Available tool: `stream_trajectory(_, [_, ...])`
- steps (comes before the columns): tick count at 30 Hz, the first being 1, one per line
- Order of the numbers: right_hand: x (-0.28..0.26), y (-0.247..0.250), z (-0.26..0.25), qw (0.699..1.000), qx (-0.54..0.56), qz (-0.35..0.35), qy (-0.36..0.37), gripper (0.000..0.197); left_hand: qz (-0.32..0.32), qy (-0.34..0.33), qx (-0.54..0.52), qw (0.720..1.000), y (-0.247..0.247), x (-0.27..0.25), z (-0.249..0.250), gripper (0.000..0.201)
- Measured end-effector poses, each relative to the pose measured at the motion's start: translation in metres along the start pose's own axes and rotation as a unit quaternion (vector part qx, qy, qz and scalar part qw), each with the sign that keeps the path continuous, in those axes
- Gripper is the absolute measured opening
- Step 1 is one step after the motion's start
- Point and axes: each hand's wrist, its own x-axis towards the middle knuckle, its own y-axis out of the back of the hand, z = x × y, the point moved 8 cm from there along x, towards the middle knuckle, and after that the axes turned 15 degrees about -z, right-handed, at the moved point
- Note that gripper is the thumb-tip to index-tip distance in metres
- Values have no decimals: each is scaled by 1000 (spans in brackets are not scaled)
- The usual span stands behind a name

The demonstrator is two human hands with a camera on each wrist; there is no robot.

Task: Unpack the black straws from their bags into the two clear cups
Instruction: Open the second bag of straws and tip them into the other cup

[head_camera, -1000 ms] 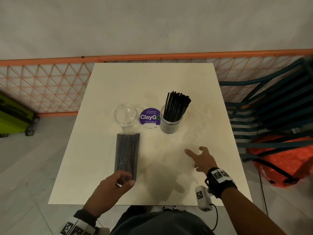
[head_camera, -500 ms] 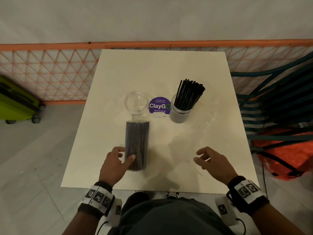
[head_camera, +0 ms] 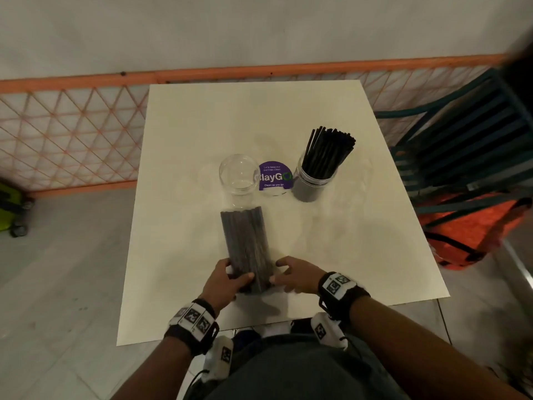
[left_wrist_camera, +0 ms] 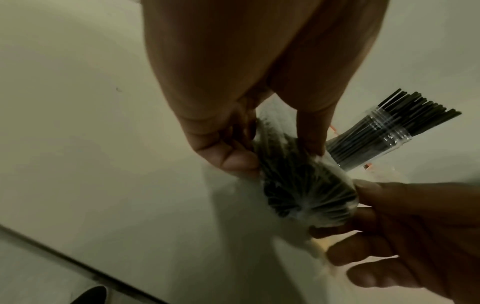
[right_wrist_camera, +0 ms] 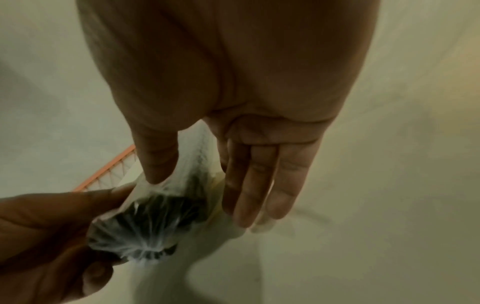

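left hand (head_camera: 223, 281) grips the near end of the bag of black straws (head_camera: 246, 243): thumb (head_camera: 245, 277) lies across the top of the bag, the other fingers curl round its left side. right hand (head_camera: 294, 274) pinches the same end from the right, thumb (right_wrist_camera: 155, 158) on the plastic, index finger hidden behind it; the other three fingers (right_wrist_camera: 259, 181) hang straight beside the bag. bag's gathered, sealed end sits between the two hands. the far end reaches up to the empty clear cup (head_camera: 239, 176), contact unclear. whether the near end is lifted off the white table (head_camera: 202, 134) i cannot tell. second clear cup (head_camera: 314, 180) stands to the right, well apart from both hands, full of loose black straws (head_camera: 328, 153) leaning right. purple claygo sticker (head_camera: 275, 177) lies between the cups. orange mesh fence (head_camera: 72, 131) beyond the table, dark slatted chair (head_camera: 461, 145) on the right.
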Motion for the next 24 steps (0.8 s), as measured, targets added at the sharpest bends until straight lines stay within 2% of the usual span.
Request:
stream_trajectory(5, [-9,-10,-20,987,137,33,73,60,-28,-27,-41,998,0,-17,26,58])
stream_trajectory(8, [-27,0,-37,979,153,72,112,63,-33,-50,-60,996,3,-32,48,71])
stream_trajectory(10, [-37,9,-48,978,127,94,133,64,-40,-75,-74,994,4,-41,63,91])
stream_trajectory(12, [-47,17,-63,976,90,109,166,62,-45,-102,-73,991,7,-50,75,97])
stream_trajectory(15, [-62,25,-84,969,4,120,215,63,-40,-140,-69,987,8,-60,94,81])
stream_trajectory(18, [-69,34,-98,958,-72,148,234,68,-9,-196,-52,979,12,-70,117,68])
stream_trajectory(21, [-73,53,-107,947,-81,198,239,45,20,-243,-65,968,18,-77,135,68])
stream_trajectory(24, [-72,67,-113,941,-71,211,254,35,12,-284,-60,957,17,-81,148,83])
